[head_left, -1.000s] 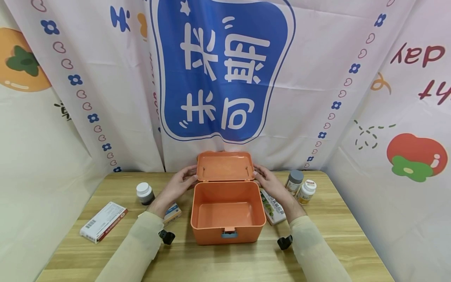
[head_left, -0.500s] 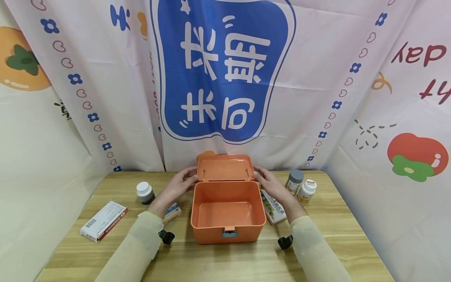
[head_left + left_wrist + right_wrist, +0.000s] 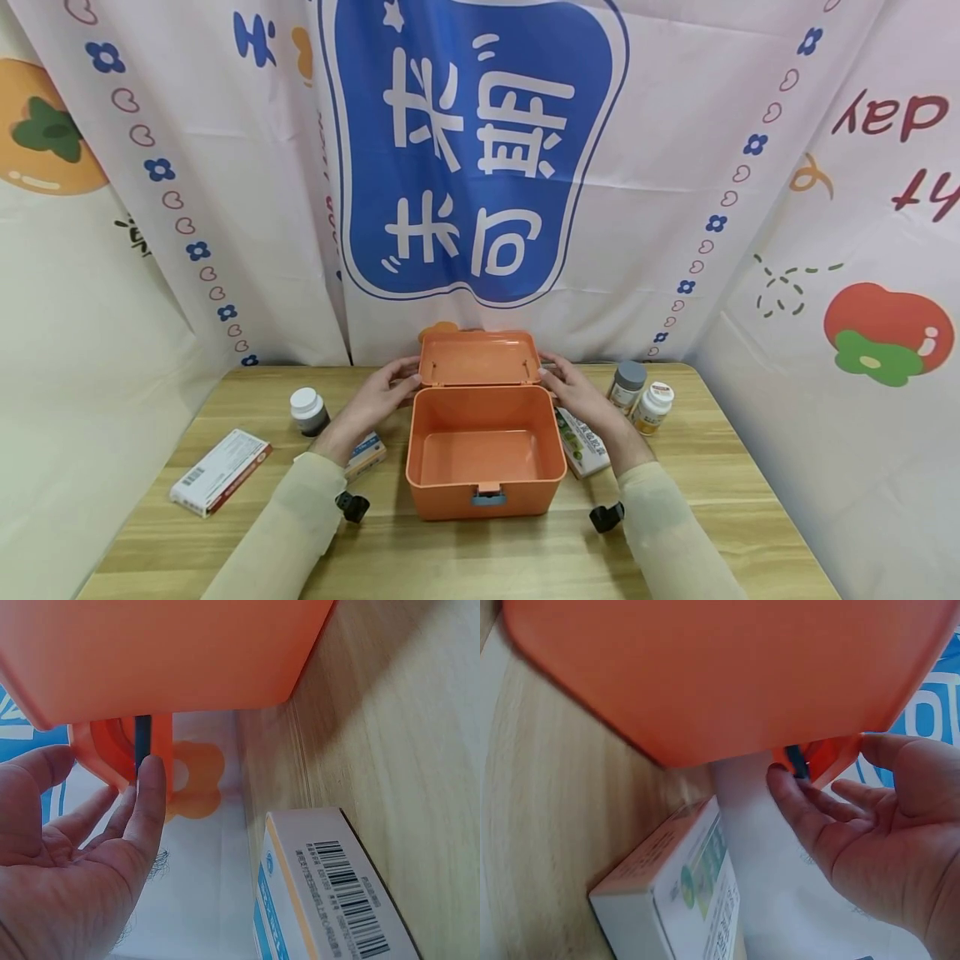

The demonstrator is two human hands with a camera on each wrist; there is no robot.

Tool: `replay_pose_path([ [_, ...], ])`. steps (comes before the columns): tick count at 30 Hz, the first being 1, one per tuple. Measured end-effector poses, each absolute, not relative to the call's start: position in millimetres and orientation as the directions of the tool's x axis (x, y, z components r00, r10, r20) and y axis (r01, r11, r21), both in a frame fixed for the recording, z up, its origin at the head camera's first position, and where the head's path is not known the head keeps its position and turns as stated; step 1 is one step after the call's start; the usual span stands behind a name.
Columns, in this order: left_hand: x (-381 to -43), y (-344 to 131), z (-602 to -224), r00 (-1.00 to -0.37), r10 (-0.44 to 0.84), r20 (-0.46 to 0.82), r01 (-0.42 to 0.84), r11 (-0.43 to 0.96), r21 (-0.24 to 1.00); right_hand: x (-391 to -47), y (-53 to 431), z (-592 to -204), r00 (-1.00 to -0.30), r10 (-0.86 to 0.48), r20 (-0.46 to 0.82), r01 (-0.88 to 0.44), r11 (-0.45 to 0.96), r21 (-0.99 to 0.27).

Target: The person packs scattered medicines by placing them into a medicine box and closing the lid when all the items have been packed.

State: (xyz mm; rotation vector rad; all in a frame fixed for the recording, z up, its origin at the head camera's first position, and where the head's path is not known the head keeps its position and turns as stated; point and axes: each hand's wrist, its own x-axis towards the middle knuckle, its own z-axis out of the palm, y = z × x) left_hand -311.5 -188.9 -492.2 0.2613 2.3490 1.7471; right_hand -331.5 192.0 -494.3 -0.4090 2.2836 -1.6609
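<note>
An orange storage box (image 3: 486,498) with a blue-grey front latch stands on the table, its inside bare. Its hinged lid (image 3: 480,358) is swung up and leans back behind the box. My left hand (image 3: 386,390) holds the lid's left side, thumb at the near edge and fingers reaching behind. On the opposite side my right hand (image 3: 576,392) holds the lid in the same way. Both wrist views show fingertips at the lid beside a dark strip, partly hidden by the orange box wall (image 3: 165,660).
Left of the box lie a blue-and-orange carton (image 3: 366,455), a dark bottle with a white cap (image 3: 308,410) and a white-and-red carton (image 3: 220,472). To the right are a white-green carton (image 3: 583,442), a grey-capped bottle (image 3: 627,387) and a white-capped bottle (image 3: 652,408). A printed curtain (image 3: 637,250) hangs behind.
The lid has tipped a little farther back, baring an orange flower print on the curtain behind it. Both hands stay on its sides. The box has not moved.
</note>
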Motion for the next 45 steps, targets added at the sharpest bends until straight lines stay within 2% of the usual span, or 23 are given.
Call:
replay_pose_path([
  [14,-308,-190,-495,-0.957,0.285,-0.059,0.028,0.292,0.956,-315,192,-489,-0.902,-0.399,-0.162,0.05,0.274,-0.96],
  [22,-308,-190,-495,-0.948,0.303,-0.099,-0.008,0.287,0.958,-314,192,-489,-0.892,-0.419,-0.169,0.051,0.278,-0.959],
  [45,-308,-191,-494,-0.941,0.326,-0.09,0.011,0.295,0.955,-298,205,-479,-0.857,-0.48,-0.188,0.046,0.291,-0.955],
])
